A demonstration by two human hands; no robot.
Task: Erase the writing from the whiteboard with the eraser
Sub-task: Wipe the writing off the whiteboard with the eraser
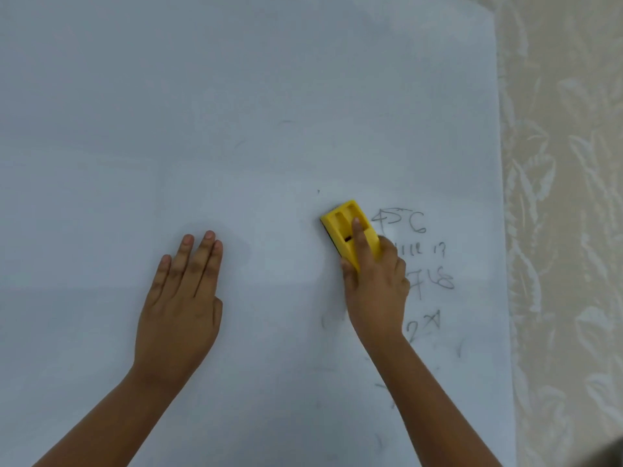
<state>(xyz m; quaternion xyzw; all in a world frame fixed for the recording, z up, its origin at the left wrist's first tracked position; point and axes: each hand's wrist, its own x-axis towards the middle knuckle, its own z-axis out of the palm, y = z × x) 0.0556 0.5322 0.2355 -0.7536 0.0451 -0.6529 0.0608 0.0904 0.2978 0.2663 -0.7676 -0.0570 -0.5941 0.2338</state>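
A white whiteboard (pixel 236 112) fills most of the head view. My right hand (pixel 376 288) grips a yellow eraser (pixel 344 220) and presses it flat on the board, index finger lying along its top. Faint grey handwritten numbers (pixel 418 224) run in several rows just right of the eraser and my hand, some partly hidden behind the hand. My left hand (pixel 183 298) lies flat on the board to the left, fingers together, holding nothing.
The board's right edge (pixel 502 197) meets a beige leaf-patterned surface (pixel 566 230). Faint smudges and stray strokes (pixel 387 392) mark the board below my right wrist.
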